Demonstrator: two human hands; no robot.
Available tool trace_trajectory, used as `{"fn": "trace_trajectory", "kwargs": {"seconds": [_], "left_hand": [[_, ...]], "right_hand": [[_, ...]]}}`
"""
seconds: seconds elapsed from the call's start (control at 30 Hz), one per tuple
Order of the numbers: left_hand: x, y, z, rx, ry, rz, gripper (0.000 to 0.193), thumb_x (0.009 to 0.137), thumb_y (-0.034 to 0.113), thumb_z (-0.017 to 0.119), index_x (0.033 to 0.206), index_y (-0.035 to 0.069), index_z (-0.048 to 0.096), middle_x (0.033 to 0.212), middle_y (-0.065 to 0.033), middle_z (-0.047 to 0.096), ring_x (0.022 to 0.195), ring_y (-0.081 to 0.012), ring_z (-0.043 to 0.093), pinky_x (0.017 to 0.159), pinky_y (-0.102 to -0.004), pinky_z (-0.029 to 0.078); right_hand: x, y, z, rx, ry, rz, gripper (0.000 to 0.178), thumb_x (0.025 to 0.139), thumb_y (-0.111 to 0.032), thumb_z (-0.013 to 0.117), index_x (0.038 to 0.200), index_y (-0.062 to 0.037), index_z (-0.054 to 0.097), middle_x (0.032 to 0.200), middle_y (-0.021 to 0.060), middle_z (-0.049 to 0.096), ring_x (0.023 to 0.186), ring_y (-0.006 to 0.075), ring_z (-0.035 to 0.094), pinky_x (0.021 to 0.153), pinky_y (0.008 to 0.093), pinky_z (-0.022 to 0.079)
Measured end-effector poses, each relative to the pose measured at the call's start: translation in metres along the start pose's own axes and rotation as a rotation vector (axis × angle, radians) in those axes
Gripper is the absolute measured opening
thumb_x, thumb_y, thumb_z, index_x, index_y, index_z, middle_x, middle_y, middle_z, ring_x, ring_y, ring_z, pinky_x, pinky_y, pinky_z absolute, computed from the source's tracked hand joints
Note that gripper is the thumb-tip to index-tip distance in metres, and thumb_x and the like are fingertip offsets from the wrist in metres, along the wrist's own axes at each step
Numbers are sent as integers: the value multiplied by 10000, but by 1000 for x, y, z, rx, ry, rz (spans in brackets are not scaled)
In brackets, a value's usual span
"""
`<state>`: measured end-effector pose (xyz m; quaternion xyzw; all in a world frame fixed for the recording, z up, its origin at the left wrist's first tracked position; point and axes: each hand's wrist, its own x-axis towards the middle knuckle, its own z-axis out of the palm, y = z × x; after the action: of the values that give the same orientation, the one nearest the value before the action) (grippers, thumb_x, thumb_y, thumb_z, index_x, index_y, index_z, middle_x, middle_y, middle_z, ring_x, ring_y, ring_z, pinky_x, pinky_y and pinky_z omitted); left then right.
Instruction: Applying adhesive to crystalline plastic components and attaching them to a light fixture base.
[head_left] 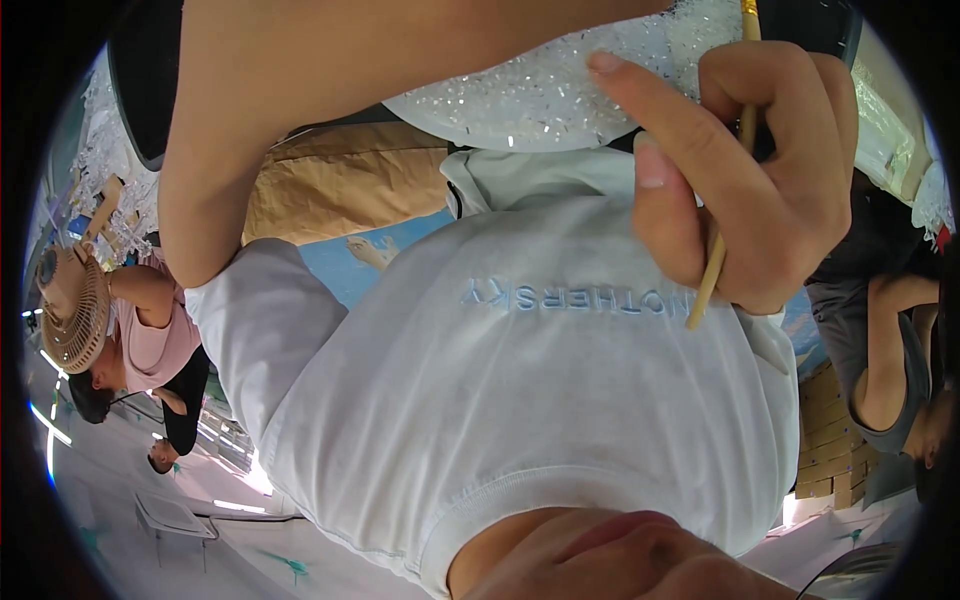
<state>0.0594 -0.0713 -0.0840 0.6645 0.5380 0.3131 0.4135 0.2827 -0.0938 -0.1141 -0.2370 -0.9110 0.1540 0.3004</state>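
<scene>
My right hand [760, 180] is closed around a thin wooden stick [712, 270], perhaps a brush handle, which runs from the top edge down past my palm. The index finger stretches left toward a white, glitter-covered disc [540, 100] at the top. My left forearm [300, 80] crosses the upper left and leaves the picture at the top, so the left hand is out of sight. My white T-shirt [520, 400] fills the middle, with my chin at the bottom edge.
A person in a pink top [150, 340] sits at the left beside a woven straw fan [75, 310]. Another person in a grey sleeveless top [890, 380] is at the right. Brown paper [340, 190] and a blue painted sheet [370, 255] lie behind my shoulder.
</scene>
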Motion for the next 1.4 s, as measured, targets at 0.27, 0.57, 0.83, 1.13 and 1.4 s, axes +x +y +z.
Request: {"fn": "trace_trajectory", "kwargs": {"seconds": [0.27, 0.57, 0.83, 1.13, 1.4], "left_hand": [[3, 2, 2, 13, -18, -1, 292, 764, 13, 711, 643, 74, 452, 573, 65, 487, 503, 1, 381, 441, -231, 264], [0, 29, 2, 25, 8, -31, 326, 759, 17, 715, 626, 88, 427, 575, 72, 490, 511, 6, 380, 447, -230, 261], [7, -2, 4, -7, -55, 54, 286, 750, 44, 730, 635, 72, 469, 580, 67, 511, 521, 4, 397, 457, -227, 283], [4, 9, -2, 1, -49, -25, 256, 736, 64, 739, 643, 54, 501, 589, 45, 538, 526, -10, 421, 466, -235, 301], [3, 8, 1, -17, -15, -41, 240, 743, 70, 738, 657, 50, 515, 598, 41, 547, 527, -15, 433, 472, -236, 308]], "right_hand": [[-1, -3, -2, -67, -38, 2, 444, 583, -168, 705, 998, -80, 837, 749, 38, 491, 649, 178, 408, 530, 286, 305], [9, -14, -3, 17, 38, -1, 366, 625, -157, 708, 964, -78, 823, 751, 28, 490, 653, 183, 412, 523, 292, 311], [-4, -5, 0, -34, 25, 101, 360, 626, -150, 707, 962, -90, 818, 751, 23, 495, 654, 186, 428, 518, 296, 323], [-1, -10, 3, -115, 30, 179, 323, 653, -139, 694, 949, -109, 819, 763, 16, 504, 650, 183, 427, 553, 297, 348], [-5, -3, 1, -57, 57, 138, 325, 645, -131, 723, 957, -107, 811, 763, 7, 503, 646, 173, 414, 545, 296, 339]]}}
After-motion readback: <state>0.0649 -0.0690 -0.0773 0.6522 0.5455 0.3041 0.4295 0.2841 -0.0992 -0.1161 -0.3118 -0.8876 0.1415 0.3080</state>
